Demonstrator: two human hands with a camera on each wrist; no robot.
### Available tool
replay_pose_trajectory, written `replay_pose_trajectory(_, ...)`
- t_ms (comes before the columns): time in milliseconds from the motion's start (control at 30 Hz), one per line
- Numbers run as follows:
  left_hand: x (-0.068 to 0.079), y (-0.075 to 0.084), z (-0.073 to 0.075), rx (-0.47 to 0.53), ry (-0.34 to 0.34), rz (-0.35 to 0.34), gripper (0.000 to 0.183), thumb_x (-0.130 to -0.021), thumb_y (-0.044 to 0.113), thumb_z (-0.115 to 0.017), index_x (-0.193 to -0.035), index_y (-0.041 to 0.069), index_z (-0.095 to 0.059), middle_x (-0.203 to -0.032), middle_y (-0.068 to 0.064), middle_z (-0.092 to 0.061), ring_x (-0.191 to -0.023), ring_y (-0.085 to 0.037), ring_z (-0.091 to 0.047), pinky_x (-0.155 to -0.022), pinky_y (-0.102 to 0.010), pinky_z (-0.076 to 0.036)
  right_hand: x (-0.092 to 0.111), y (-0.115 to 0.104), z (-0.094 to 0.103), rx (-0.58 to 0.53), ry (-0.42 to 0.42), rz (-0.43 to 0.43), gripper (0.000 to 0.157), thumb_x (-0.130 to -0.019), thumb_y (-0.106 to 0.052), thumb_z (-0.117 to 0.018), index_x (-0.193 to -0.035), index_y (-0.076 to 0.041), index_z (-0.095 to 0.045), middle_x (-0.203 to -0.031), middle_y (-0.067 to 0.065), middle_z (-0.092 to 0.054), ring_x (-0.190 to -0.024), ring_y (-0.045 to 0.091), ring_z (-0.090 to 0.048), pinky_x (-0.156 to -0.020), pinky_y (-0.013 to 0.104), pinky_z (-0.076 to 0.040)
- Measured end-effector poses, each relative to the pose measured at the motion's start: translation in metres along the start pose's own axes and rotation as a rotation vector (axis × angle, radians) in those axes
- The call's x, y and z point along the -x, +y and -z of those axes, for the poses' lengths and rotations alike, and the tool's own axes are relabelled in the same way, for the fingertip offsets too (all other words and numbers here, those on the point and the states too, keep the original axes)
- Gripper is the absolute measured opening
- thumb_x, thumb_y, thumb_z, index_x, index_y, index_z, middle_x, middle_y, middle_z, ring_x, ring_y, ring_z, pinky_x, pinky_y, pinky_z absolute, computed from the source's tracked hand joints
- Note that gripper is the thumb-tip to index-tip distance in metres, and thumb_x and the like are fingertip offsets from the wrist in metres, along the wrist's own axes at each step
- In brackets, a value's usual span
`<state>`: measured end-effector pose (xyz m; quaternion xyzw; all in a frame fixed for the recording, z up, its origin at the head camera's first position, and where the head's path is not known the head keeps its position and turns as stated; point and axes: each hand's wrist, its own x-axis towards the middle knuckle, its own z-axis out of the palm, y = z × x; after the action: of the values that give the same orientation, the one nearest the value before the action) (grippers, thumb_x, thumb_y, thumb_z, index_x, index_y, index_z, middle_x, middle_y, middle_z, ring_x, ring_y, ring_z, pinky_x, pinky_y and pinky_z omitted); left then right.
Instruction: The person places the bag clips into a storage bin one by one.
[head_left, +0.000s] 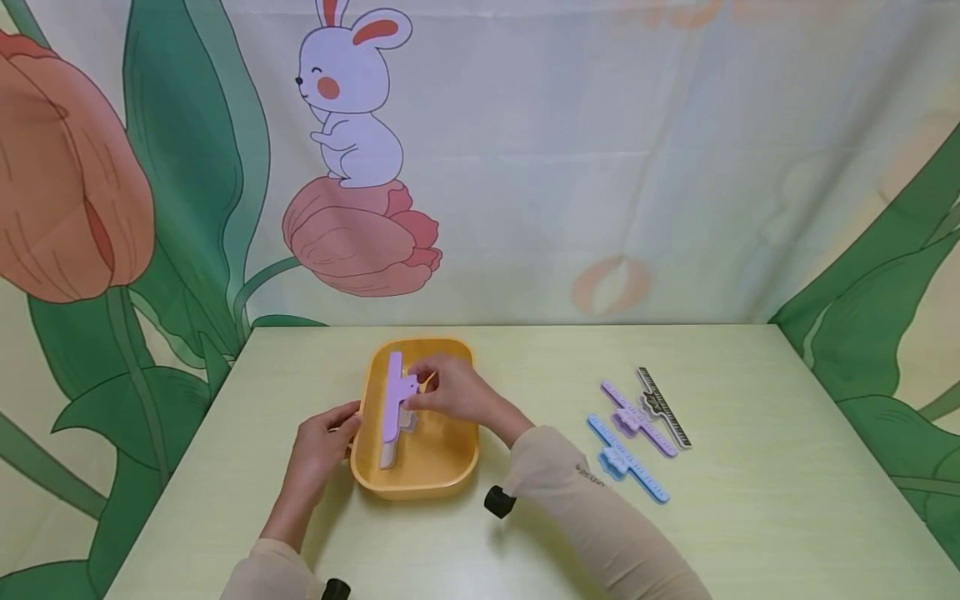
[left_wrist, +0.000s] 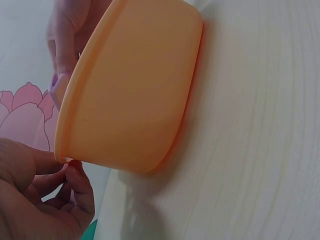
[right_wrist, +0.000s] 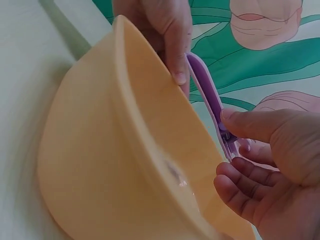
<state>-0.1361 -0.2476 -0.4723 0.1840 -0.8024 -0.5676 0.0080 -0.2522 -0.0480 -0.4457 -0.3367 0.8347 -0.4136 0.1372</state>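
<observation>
A yellow plastic tub (head_left: 438, 471) stands on the table, left of its middle. My left hand (head_left: 321, 442) pinches the tub's rim on its left side, as the left wrist view also shows. My right hand (head_left: 453, 387) holds a long purple clip (head_left: 392, 400) over the tub, with thumb and fingers at the clip's handle. In the right wrist view the purple clip (right_wrist: 207, 90) is tilted above the tub's rim. Beneath it, a pale clip (head_left: 388, 454) lies in the tub, mostly hidden by the purple one.
To the right on the table lie a light purple ruler clip (head_left: 641, 421), a blue ruler clip (head_left: 630, 458) and a black-and-white clip (head_left: 665, 408), close together and slanted. Behind the table hangs a printed curtain (head_left: 510, 167) with a rabbit and tulips.
</observation>
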Motion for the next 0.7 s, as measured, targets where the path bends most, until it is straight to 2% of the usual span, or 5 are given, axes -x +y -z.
replay_pose_trajectory(567, 0.003, 0.003, 0.000, 0.003, 0.002, 0.004, 0.041, -0.108, 0.013, -0.054, -0.145, -0.006, -0.055, -0.127, -0.027, -0.062, -0.103, -0.032, -0.063, -0.068, -0.021, -0.053, -0.003, 0.004, -0.014, 0.145, -0.037, -0.011, 0.032, -0.086, -0.021, -0.087, -0.111, -0.007, -0.074, -0.094, 0.000, -0.067, -0.082, 0.012, -0.055, -0.069, 0.019, -0.047)
replay_pose_trajectory(700, 0.003, 0.003, 0.000, -0.001, 0.004, 0.004, 0.041, -0.108, 0.013, -0.054, -0.144, -0.006, -0.055, -0.127, -0.027, -0.063, -0.103, -0.032, -0.062, -0.067, -0.021, -0.053, -0.006, 0.004, -0.018, 0.196, -0.040, -0.008, 0.032, -0.085, -0.020, -0.088, -0.110, -0.006, -0.074, -0.094, 0.001, -0.067, -0.084, 0.013, -0.054, -0.073, 0.020, -0.046)
